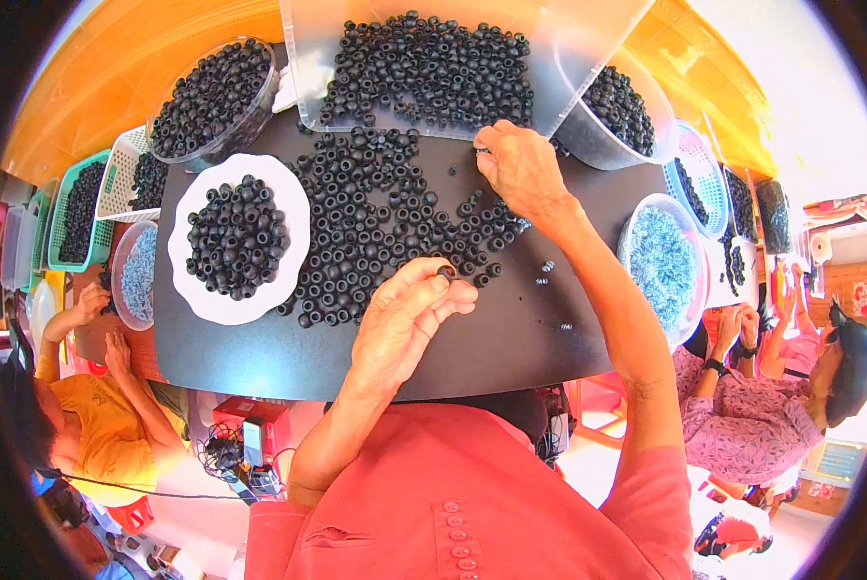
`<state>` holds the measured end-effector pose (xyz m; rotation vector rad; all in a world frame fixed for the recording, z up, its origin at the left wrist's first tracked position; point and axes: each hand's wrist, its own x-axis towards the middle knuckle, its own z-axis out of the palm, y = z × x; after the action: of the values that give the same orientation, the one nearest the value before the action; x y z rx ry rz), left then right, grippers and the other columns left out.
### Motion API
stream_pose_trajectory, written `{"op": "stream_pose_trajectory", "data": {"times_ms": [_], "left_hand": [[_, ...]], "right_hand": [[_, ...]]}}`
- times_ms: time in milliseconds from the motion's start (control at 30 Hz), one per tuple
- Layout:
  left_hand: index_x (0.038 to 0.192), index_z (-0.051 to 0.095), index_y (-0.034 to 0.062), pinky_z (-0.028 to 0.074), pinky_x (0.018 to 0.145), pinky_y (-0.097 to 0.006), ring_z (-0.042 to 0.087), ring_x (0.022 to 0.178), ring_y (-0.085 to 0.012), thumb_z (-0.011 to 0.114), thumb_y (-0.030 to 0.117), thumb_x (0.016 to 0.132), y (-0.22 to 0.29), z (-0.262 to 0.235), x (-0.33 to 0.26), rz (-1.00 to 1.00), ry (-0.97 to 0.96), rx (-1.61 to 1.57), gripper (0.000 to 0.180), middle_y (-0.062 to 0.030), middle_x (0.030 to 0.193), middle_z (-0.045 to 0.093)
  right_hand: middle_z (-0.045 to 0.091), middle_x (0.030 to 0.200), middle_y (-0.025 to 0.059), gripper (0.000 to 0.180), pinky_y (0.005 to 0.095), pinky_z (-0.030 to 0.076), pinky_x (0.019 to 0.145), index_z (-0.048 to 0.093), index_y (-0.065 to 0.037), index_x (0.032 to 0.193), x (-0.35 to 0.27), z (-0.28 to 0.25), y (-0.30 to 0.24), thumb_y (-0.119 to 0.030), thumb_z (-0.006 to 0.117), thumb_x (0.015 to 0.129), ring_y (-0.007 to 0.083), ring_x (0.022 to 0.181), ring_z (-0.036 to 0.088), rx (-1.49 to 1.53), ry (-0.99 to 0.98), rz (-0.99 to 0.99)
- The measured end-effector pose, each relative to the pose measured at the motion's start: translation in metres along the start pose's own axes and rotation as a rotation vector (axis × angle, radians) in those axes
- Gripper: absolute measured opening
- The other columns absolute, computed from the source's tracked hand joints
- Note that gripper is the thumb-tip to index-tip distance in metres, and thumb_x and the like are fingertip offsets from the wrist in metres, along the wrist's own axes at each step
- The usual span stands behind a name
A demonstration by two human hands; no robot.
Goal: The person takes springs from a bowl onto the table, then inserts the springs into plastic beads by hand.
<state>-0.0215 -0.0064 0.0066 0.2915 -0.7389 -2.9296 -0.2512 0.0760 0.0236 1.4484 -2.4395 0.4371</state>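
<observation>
My left hand (404, 319) is over the near edge of the heap, thumb and fingers pinched on a black bead-like piece (447, 273) with a hole in it. Farther off, my right hand (525, 174) is closed at the front of the clear plastic box (303, 92); a small dark thing shows at its fingertips, too small to name. Loose black hollow pieces (356, 222) spread over the dark table between the box and my left hand. A few tiny clear pieces (542, 281) lie to the right, below my right forearm.
A white scalloped plate (184, 242) of black pieces stands left. Tubs of black pieces (211, 97) (622, 106) flank the box. At the right edge is a bowl of pale blue clear pieces (663, 261). People work at left (114, 425) and right (752, 416).
</observation>
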Motion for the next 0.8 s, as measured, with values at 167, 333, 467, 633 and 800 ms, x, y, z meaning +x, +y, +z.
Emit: {"op": "stream_pose_trajectory", "data": {"times_ms": [167,333,467,633,800], "left_hand": [[0.108,0.056,0.0,0.05,0.086,-0.038,0.063,0.094,-0.0243,0.048,0.009,0.094,0.0,-0.001,0.001,0.009,-0.047,0.003,0.018,-0.0168,0.096,0.066],[0.107,0.056,0.0005,0.05,0.083,-0.037,0.063,0.091,-0.023,0.048,0.009,0.094,0.001,0.002,0.0,0.058,0.005,0.04,0.017,-0.0144,0.093,0.065],[0.108,0.055,0.0001,0.05,0.08,-0.034,0.063,0.09,-0.0197,0.048,0.008,0.094,-0.001,0.006,0.001,0.141,0.029,0.116,0.018,-0.011,0.093,0.064],[0.107,0.057,-0.0003,0.049,0.081,-0.032,0.062,0.09,-0.0166,0.048,0.009,0.095,-0.004,0.009,-0.001,0.189,0.02,0.24,0.018,-0.0093,0.093,0.064],[0.105,0.058,0.0,0.049,0.081,-0.031,0.061,0.088,-0.0148,0.05,0.01,0.094,-0.006,0.009,-0.002,0.191,0.049,0.29,0.017,-0.0078,0.093,0.064]], "right_hand": [[0.061,0.071,0.0103,0.011,0.0343,0.05,0.059,0.062,-0.003,0.082,-0.001,-0.003,0.002,-0.007,0.063,0.072,0.0236,0.064,0.061,0.24,-0.01,0.052],[0.062,0.064,0.0005,0.011,0.0233,0.047,0.058,0.067,-0.002,0.087,-0.022,-0.034,-0.034,-0.005,0.062,0.076,0.0072,0.061,0.057,0.81,-0.12,0.321],[0.063,0.075,0.0027,0.011,0.0228,0.046,0.06,0.069,-0.003,0.089,-0.057,-0.045,-0.069,-0.005,0.064,0.079,0.007,0.067,0.057,1.11,-0.138,0.285],[0.063,0.078,0.0046,0.015,0.0239,0.047,0.062,0.068,-0.004,0.093,-0.077,-0.045,-0.087,-0.001,0.063,0.08,0.0087,0.068,0.059,1.076,-0.001,0.147],[0.064,0.087,0.0051,0.016,0.0233,0.047,0.065,0.066,-0.002,0.096,-0.086,-0.045,-0.093,0.001,0.066,0.08,0.0099,0.074,0.059,1.18,-0.032,0.314]]}}
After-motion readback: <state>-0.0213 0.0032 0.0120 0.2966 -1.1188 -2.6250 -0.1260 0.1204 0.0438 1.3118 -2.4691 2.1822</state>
